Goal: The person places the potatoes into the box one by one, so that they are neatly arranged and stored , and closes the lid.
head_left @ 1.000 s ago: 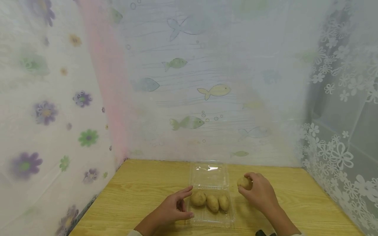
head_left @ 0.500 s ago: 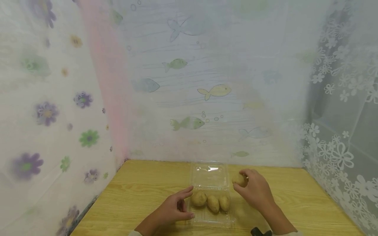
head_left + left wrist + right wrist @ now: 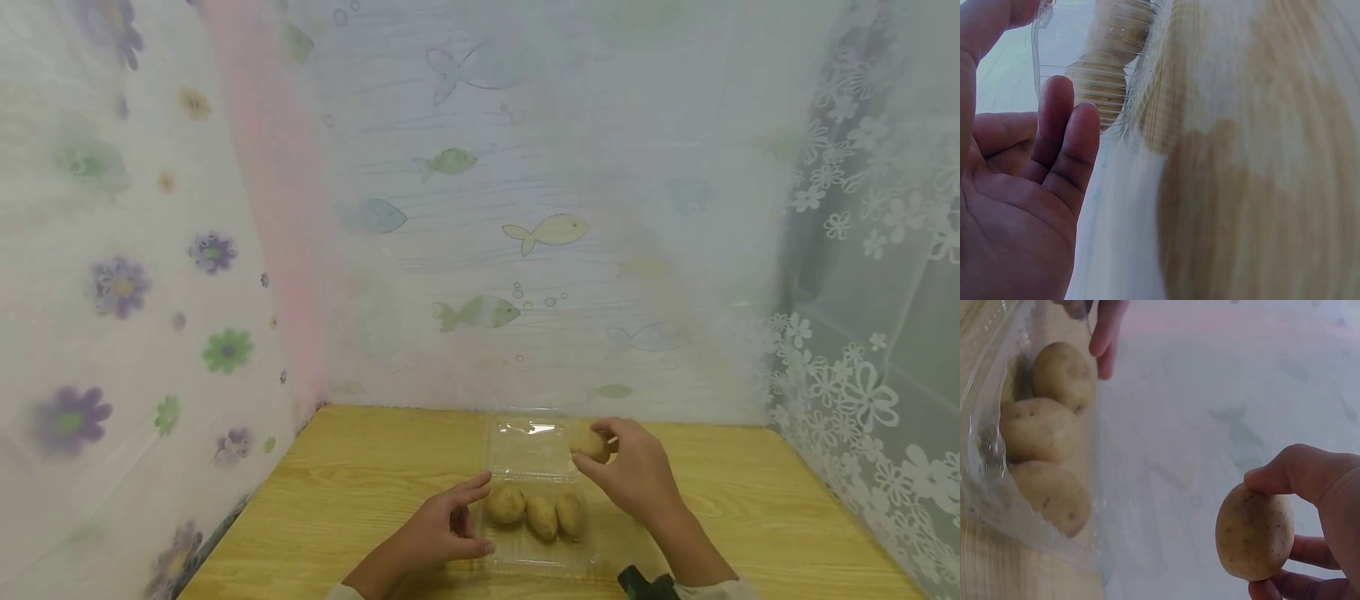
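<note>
Clear plastic container (image 3: 528, 551) flat on counter (image 3: 352, 479), lid (image 3: 525, 455) open, folded back. Three tan potatoes (image 3: 542, 518) side by side inside. Fourth potato (image 3: 588, 445), speckled, held up near lid's right edge.

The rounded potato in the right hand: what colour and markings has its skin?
The rounded potato is yellowish-brown with dark specks, clearest in the right wrist view.

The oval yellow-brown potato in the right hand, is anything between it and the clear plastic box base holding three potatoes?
Nothing visible is. The right hand holds the potato near the opened lid, which does not cover the base. The left hand is at the opposite side, out of the way.
</note>
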Motion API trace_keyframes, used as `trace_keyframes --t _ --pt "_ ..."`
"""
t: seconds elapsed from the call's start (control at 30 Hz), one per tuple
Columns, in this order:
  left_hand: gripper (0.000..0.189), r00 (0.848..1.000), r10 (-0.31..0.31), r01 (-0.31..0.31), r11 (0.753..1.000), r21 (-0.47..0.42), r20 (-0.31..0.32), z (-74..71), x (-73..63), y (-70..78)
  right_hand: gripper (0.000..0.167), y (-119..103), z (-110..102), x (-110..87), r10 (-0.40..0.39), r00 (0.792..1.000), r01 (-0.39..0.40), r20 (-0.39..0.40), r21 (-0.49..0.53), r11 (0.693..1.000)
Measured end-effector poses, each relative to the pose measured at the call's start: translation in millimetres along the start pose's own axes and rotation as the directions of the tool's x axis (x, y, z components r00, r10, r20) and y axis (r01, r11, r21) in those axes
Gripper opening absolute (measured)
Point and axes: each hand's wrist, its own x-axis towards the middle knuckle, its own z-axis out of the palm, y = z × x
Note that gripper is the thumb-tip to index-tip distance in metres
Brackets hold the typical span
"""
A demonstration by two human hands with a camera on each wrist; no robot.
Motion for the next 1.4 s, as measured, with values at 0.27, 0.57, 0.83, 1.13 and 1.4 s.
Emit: trace_keyframes --t 0.27,0.57,0.83,1.13,1.4 --pt "0.087 1.0 0.005 -0.005 1.0 0.015 -0.003 -0.8 0.4 0.2 0.05 -4.7 5.9 -2.3 0.003 1.0 -0.003 0.004 0.044 0.999" --pt "0.087 1.0 0.008 -0.008 1.0 0.023 -0.002 -1.2 0.6 -0.3 0.051 -11.7 14.1 -6.2 0.016 0.999 -0.017 0.034 0.017 1.0" --pt "0.086 1.0 0.007 -0.007 1.0 0.021 -0.001 -1.3 -0.1 1.3 0.05 -21.4 20.7 -11.1 0.013 0.999 -0.015 0.032 0.071 0.997" --pt "0.084 1.0 0.014 -0.014 1.0 0.014 -0.002 -1.1 -0.2 2.3 0.051 -25.5 33.9 -17.1 -0.019 1.0 0.017 0.019 0.094 0.995" --pt "0.085 1.0 0.025 -0.025 1.0 0.012 0.0 -1.1 -0.5 0.7 0.05 -29.3 40.5 -21.8 -0.045 0.998 0.041 0.041 0.092 0.995"
